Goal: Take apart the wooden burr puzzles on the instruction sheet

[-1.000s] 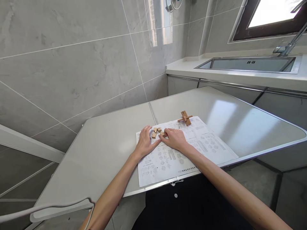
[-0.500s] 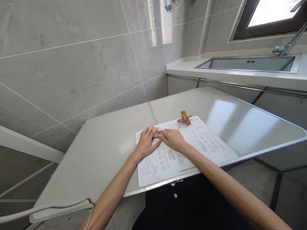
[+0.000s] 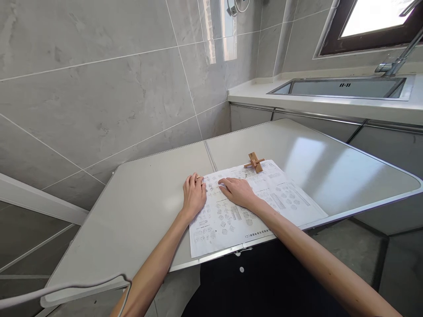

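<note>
Left hand (image 3: 194, 193) clenched over wooden piece (image 3: 199, 178) at left edge of 1 instruction sheet (image 3: 284, 198); only tip shows, axis cannot be told. Right hand (image 3: 238, 191) flat, empty, on sheet. 1 wooden cross puzzle (image 3: 254, 162) at sheet's far edge, 1 bar lying along that edge.

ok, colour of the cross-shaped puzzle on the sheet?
The cross-shaped puzzle is light tan wood, seen in the head view.

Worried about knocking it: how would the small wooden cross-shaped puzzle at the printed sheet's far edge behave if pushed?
The small wooden cross-shaped puzzle is probably stiff and light. It rests on protruding bar ends, so a push may tip rather than roll it. The loose printed paper sheet beneath might let it slide.
</note>
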`<state>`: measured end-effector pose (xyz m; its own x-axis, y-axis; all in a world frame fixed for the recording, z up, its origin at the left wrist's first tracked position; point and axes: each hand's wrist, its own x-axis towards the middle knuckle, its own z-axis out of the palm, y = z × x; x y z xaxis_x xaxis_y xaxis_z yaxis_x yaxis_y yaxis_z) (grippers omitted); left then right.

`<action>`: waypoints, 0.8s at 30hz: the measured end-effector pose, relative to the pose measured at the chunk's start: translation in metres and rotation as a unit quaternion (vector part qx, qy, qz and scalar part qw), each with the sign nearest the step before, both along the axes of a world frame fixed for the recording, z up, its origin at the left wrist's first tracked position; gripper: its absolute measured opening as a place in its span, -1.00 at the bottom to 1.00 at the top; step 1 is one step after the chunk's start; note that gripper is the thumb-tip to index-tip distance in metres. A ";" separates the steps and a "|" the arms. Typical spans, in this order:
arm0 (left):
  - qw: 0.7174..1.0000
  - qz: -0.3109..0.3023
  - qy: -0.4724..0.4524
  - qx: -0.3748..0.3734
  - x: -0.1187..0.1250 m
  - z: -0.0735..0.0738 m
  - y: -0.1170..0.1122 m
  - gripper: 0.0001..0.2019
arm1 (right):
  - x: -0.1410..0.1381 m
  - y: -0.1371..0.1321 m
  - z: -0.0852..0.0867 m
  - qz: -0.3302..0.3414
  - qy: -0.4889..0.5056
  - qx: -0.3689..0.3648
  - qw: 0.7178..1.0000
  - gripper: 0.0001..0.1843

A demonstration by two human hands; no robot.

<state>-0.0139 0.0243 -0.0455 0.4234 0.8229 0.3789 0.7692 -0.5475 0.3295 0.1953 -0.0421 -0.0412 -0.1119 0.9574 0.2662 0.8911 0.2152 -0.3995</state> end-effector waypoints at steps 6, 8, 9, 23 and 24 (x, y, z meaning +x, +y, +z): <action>0.999 0.005 0.018 0.046 -0.001 0.004 -0.002 -0.66 | 0.001 0.000 -0.002 0.002 0.008 -0.001 1.000 -0.68; 0.997 -0.026 0.017 0.064 0.002 0.009 -0.006 -0.66 | 0.001 0.000 -0.002 0.003 0.012 -0.001 1.000 -0.69; 0.996 -0.048 0.014 0.071 0.003 0.012 -0.008 -0.67 | 0.001 0.000 -0.002 0.002 0.015 -0.001 1.000 -0.70; 0.963 -0.267 -0.020 0.033 0.012 0.031 -0.027 -0.84 | 0.001 0.005 -0.001 -0.054 0.205 0.013 0.977 -0.81; 0.962 -0.269 -0.017 0.033 0.012 0.031 -0.027 -0.84 | 0.002 0.006 0.000 -0.063 0.235 0.013 0.970 -0.79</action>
<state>-0.0017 -0.0030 -0.0142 0.7679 0.4615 0.4441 0.3575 -0.8842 0.3007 0.1974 -0.0363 -0.0416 0.1455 0.9478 0.2837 0.6320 0.1316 -0.7637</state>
